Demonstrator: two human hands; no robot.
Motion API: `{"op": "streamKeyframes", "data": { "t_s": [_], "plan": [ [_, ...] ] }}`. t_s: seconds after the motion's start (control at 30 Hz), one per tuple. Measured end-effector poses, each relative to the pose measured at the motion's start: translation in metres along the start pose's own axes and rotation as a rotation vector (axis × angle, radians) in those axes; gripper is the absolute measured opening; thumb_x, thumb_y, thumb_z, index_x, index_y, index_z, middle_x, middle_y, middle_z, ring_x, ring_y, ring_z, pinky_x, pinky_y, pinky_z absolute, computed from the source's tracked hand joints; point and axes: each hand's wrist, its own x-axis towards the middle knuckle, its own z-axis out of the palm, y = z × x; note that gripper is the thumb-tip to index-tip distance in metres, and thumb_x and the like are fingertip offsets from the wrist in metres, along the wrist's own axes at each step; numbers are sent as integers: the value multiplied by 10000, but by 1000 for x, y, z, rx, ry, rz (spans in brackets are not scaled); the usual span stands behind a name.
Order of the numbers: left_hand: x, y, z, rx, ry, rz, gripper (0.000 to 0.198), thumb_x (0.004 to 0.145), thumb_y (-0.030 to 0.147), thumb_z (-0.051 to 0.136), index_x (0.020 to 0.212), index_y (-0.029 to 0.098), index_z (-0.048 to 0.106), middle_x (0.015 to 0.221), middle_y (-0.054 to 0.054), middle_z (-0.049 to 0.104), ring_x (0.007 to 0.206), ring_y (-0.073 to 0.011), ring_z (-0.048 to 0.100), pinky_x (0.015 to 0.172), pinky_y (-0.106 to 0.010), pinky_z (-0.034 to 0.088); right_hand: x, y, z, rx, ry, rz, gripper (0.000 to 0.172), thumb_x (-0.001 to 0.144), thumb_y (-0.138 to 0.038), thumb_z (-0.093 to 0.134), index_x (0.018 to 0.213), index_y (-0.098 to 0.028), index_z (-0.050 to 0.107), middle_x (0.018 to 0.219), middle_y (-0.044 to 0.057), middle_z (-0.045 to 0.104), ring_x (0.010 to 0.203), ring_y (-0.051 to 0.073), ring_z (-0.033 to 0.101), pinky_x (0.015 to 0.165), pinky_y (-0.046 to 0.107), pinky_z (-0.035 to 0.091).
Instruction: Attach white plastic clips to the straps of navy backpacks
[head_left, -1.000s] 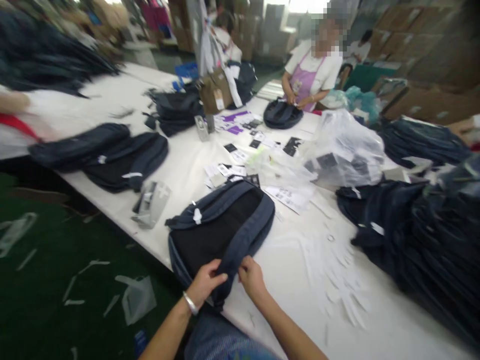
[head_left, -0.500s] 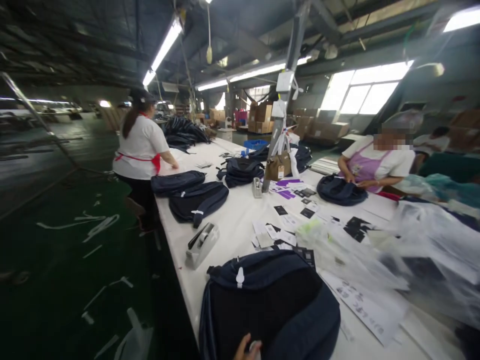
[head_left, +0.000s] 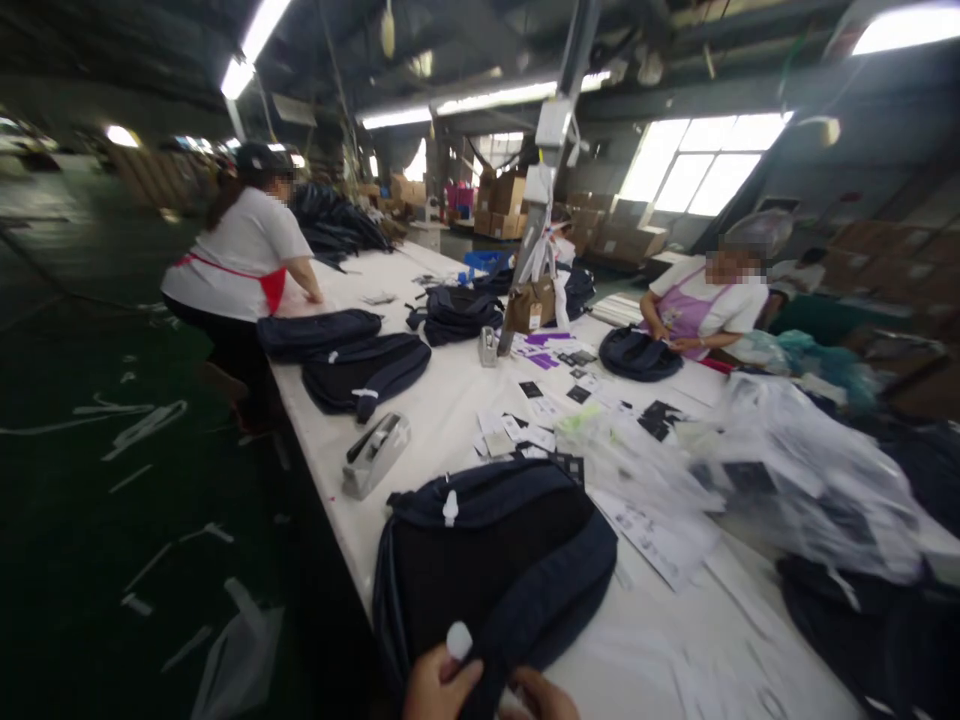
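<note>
A navy backpack (head_left: 487, 560) lies back-up on the white table (head_left: 450, 420) right in front of me, its black back panel and blue shoulder straps facing up. At the bottom edge of the view my left hand (head_left: 439, 688) pinches the lower end of a strap, with a small white tag (head_left: 458, 640) sticking up above the fingers. My right hand (head_left: 541, 697) is closed on the same strap end just to the right. Only the tops of both hands show.
A tape dispenser (head_left: 375, 455) sits near the table's left edge. Paper tags (head_left: 540, 420) and clear plastic bags (head_left: 795, 480) cover the middle and right. More navy backpacks (head_left: 360, 365) lie farther up. One person in a red apron (head_left: 240, 260) and another in purple (head_left: 697, 310) work there.
The view has tilted up from the table to the hall and then dropped slightly. My hands, out of sight half a second ago, show again at the bottom, still on the strap.
</note>
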Motion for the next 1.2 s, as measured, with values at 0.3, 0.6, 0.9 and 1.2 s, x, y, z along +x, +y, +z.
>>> {"op": "streamKeyframes", "data": {
  "t_s": [0.3, 0.6, 0.9, 1.2],
  "plan": [
    [-14, 0, 3, -73, 89, 29, 389, 605, 369, 754, 899, 131, 664, 846, -60, 738, 852, -239, 683, 785, -332, 529, -37, -11, -12, 0, -71, -155, 244, 809, -253, 548, 1031, -220, 644, 818, 16, 685, 696, 154, 615, 663, 246, 475],
    [-18, -6, 7, 36, 145, 159, 307, 693, 363, 694, 891, 131, 667, 832, -66, 734, 806, -226, 683, 753, -325, 535, -18, -25, -22, -279, -55, -340, 280, 839, -183, 499, 982, -288, 716, 955, 49, 655, 856, 174, 618, 774, 261, 473],
    [-30, -9, 4, 90, 162, 218, 361, 761, 276, 616, 1105, 174, 645, 1081, -89, 706, 998, -220, 662, 909, -360, 515, -3, -19, 20, 179, 5, -78, 348, 807, -493, 583, 838, -166, 698, 661, 30, 648, 548, 153, 581, 545, 241, 456],
    [-50, 28, -12, 361, 180, 326, 267, 859, 298, 489, 936, 219, 732, 929, -77, 721, 883, -198, 656, 825, -308, 506, -4, -17, 20, 200, -44, -77, 454, 763, -588, 583, 873, -171, 725, 821, 78, 719, 709, 216, 653, 583, 247, 516]
  ]
}}
